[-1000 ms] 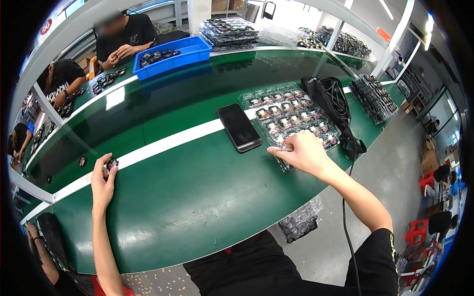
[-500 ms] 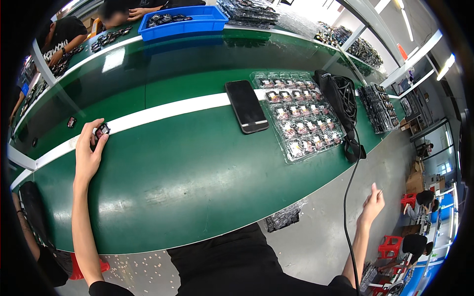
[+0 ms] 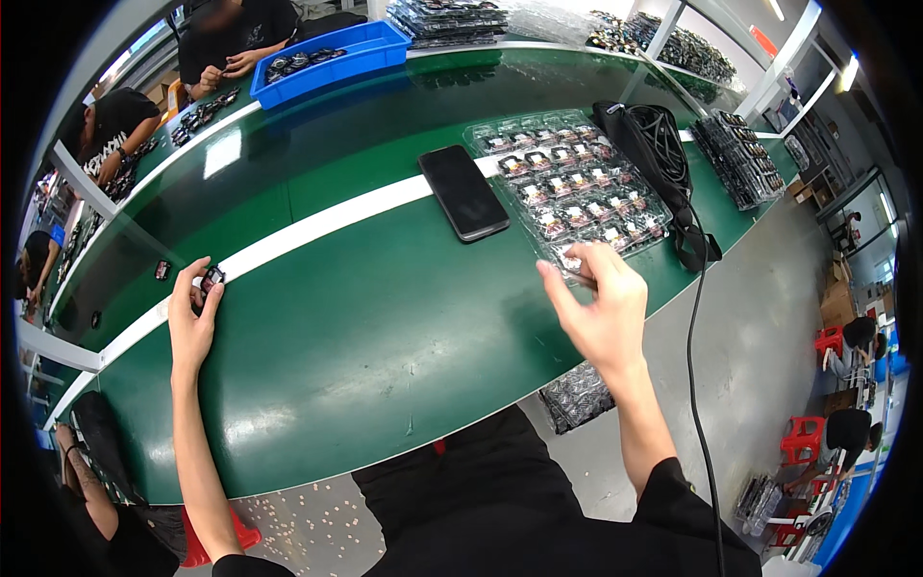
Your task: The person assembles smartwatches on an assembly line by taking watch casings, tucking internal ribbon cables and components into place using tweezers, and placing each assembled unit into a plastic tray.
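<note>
At the left, my left hand (image 3: 192,322) pinches a small black-framed part (image 3: 212,279) between thumb and fingers, beside the white strip (image 3: 332,218) that runs along the green bench. My right hand (image 3: 612,303) is over the near corner of a clear plastic tray (image 3: 527,216). Its thumb and fingers are apart and curved, with nothing visible between them; the fingertips cover that corner. Rows of small black parts with white and reddish pieces sit in the tray. A black smartphone (image 3: 463,192) lies left of the tray, across the strip.
Another small part (image 3: 162,270) lies beyond the strip. A black bag with coiled cable (image 3: 654,159) lies right of the tray, its cord hanging past the bench edge. Stacked filled trays (image 3: 738,159) stand further right. Across the bench are a blue bin (image 3: 332,69) and other people at work.
My right hand has come up from beside the bench to the tray's near corner, its fingers spreading. My left hand keeps its hold on the small part. The whole view has shifted slightly.
</note>
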Tool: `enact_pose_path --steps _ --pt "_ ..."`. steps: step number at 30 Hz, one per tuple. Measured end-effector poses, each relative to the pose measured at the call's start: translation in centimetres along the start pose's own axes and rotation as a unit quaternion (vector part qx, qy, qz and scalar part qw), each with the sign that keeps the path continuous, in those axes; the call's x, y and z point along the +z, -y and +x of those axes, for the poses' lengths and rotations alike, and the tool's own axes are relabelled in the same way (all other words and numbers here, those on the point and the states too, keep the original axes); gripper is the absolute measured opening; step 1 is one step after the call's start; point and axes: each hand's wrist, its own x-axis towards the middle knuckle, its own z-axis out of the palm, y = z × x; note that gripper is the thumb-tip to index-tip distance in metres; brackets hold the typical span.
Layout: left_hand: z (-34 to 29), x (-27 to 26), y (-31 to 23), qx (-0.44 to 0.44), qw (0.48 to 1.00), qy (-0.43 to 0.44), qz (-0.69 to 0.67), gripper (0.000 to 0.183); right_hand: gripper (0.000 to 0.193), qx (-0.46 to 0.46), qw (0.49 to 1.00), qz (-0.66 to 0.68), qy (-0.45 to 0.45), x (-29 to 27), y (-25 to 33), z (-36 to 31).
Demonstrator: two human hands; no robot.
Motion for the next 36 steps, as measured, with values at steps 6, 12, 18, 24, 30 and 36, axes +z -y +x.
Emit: enact_pose_path --steps 6,12,18,24,30,36 --pt "0.7 0.2 -1.5 0.007 1.0 0.004 -0.014 0.046 0.028 -0.091 0.991 -0.027 0.095 5.4 -4.2 8.2" --pt "0.3 -0.3 -1.1 0.001 1.0 0.007 -0.01 0.048 0.044 -0.122 0.966 -0.148 0.172 9.9 -3.9 10.7" --pt "0.4 -0.2 -0.8 -0.005 1.0 0.01 -0.015 0.048 0.085 -0.063 0.96 -0.191 0.195 10.1 -0.5 11.3" --pt "0.7 -0.1 -1.2 0.005 1.0 0.013 -0.005 0.047 0.081 -0.042 0.96 -0.199 0.195 10.8 0.4 11.6" --pt "0.5 -0.3 -1.4 -0.003 1.0 0.016 0.003 0.047 0.072 -0.028 0.961 -0.193 0.197 12.7 0.6 12.1" --pt "0.6 0.0 -1.4 -0.002 1.0 0.012 -0.005 0.045 0.087 -0.056 0.962 -0.208 0.166 12.7 0.3 11.5"
